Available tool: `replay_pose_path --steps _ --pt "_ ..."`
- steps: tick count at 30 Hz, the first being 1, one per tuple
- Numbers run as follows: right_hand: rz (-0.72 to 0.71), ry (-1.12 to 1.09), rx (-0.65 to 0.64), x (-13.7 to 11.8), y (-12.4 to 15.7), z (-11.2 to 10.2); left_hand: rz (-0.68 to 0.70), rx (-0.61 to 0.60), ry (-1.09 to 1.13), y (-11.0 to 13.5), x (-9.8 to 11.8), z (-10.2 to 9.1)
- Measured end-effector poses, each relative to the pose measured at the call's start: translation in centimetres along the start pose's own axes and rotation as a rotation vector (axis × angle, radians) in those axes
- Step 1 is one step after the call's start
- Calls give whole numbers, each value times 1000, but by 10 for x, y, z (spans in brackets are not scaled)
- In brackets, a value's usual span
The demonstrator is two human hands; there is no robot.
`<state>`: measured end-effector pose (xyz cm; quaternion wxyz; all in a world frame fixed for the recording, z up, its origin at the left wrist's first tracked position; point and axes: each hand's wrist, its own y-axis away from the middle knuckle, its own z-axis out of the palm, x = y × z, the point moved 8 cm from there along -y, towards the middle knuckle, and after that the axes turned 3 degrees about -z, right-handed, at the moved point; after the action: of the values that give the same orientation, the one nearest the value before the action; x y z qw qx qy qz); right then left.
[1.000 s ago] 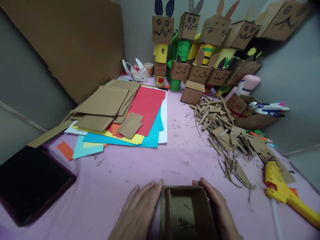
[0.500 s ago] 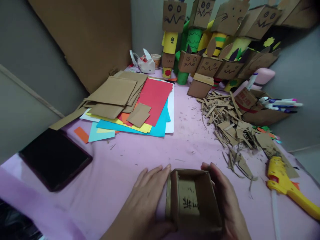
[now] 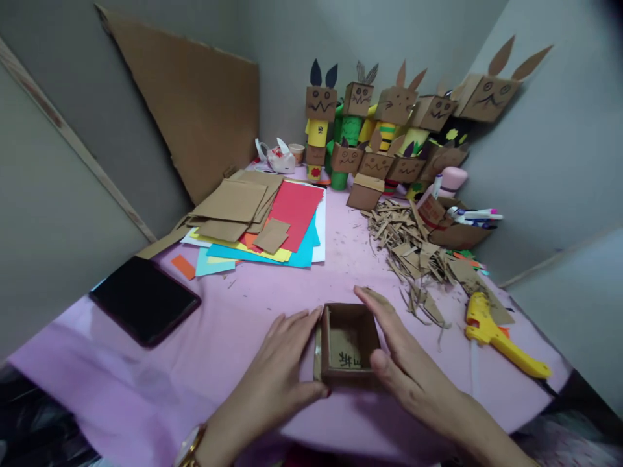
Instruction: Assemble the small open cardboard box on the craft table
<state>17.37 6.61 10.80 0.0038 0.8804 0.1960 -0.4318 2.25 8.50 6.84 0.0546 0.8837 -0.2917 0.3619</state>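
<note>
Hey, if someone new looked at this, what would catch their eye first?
Probably the rabbit-eared cardboard figures, grouped at the back, right of centre. Next, the bright yellow glue gun at the right and the red paper sheet left of centre. In front, an open cardboard box sits between the left hand and right hand.

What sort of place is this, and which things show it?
It looks like a craft corner, though whether at home or in a school I cannot tell. The glue gun, cardboard scraps and red paper suggest it.
</note>
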Motion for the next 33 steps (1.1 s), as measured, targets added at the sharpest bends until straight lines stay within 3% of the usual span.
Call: replay_pose_path --steps 8,33 --pt "146 -367 -73 26 6 11 39 10 6 -3 0 -1" --pt "190 -136 128 31 20 27 -44 55 2 -3 2 1"
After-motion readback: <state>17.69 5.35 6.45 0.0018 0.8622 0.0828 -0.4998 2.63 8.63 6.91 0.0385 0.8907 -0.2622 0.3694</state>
